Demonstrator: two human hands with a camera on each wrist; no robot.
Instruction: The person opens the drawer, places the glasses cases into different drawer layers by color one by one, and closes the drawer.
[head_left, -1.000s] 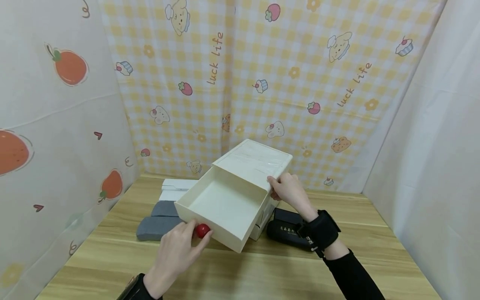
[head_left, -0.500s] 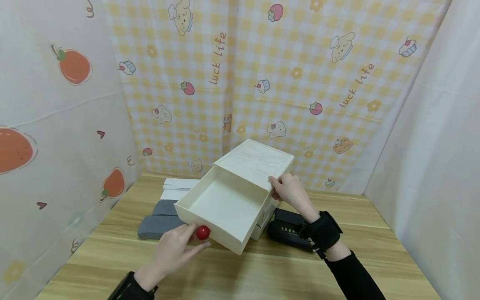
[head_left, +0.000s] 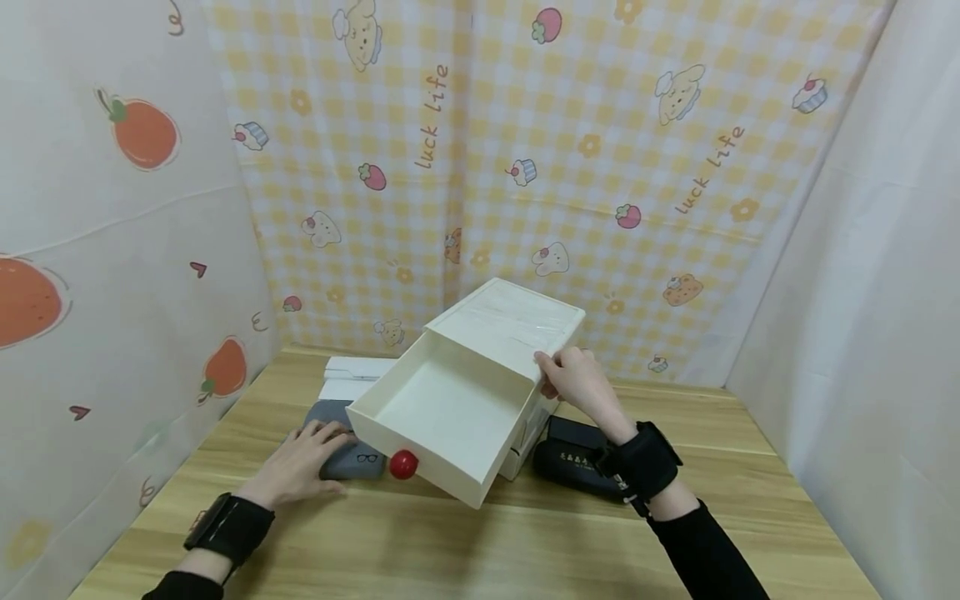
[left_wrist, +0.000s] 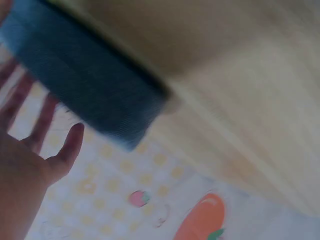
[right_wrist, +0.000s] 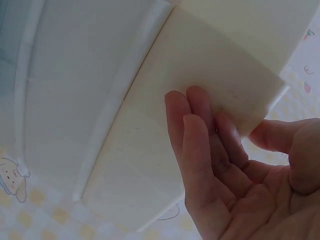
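A cream drawer box (head_left: 498, 321) has its drawer (head_left: 457, 408) pulled out towards me. A round red knob (head_left: 403, 464) sits on the drawer's front, and no contents show inside. My right hand (head_left: 581, 383) grips the casing's right front edge, thumb on top; in the right wrist view its fingers (right_wrist: 192, 145) lie bent against the underside. To the left, my left hand (head_left: 296, 467) reaches over a grey glasses case (head_left: 363, 458) with a small spectacles print. Its fingers are spread along the case, blurred in the left wrist view; whether they touch it is unclear.
A white box (head_left: 352, 375) lies behind the grey case. Right of the drawer box is a black case (head_left: 573, 462) with gold lettering, near my right wrist. Another white piece (head_left: 525, 442) shows under the casing. Printed curtains (head_left: 480, 167) enclose the wooden table (head_left: 450, 554).
My left hand has let go of the red knob and moved left to the grey glasses case. The drawer stays pulled out, and my right hand holds the casing as before.
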